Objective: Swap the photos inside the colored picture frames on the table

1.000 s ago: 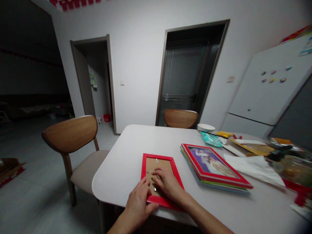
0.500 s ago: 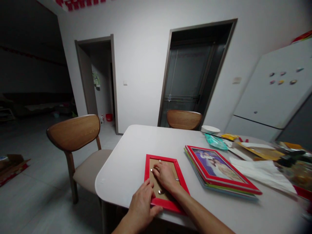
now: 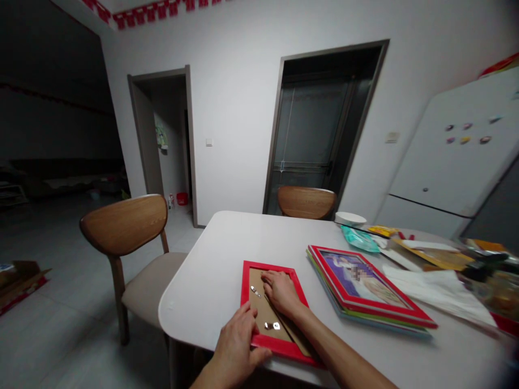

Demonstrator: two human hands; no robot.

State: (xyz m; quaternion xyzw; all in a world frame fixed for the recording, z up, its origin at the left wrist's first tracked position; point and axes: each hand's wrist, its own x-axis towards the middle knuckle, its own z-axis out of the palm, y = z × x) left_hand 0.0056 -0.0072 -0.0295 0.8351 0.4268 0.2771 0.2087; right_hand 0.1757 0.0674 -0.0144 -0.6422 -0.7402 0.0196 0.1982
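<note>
A red picture frame (image 3: 284, 350) lies face down on the white table (image 3: 190, 308), its brown backing board (image 3: 256, 310) showing. My left hand (image 3: 237, 337) grips the frame's lower left corner, thumb along the near edge. Across the board, my right hand (image 3: 281, 292) has bent fingers near the top; a brown strip like a stand leg (image 3: 299, 337) runs under that hand and forearm, over the near red edge. One metal clip (image 3: 255, 292) sits at the board's left and another clip (image 3: 271, 326) near the bottom. The right fingertips are partly hidden.
Right of the frame lies a stack of picture frames (image 3: 365, 278), a red one with a photo on top. Farther right are white paper (image 3: 438, 289), a teal plastic packet (image 3: 359, 239) and a white bowl (image 3: 351, 218). Wooden chairs stand at the left (image 3: 125, 224) and far side (image 3: 306, 201).
My right hand has shifted slightly right and up across the board. The brown strip now shows beneath it, and the bottom clip looks turned. My left hand stays on the frame's corner.
</note>
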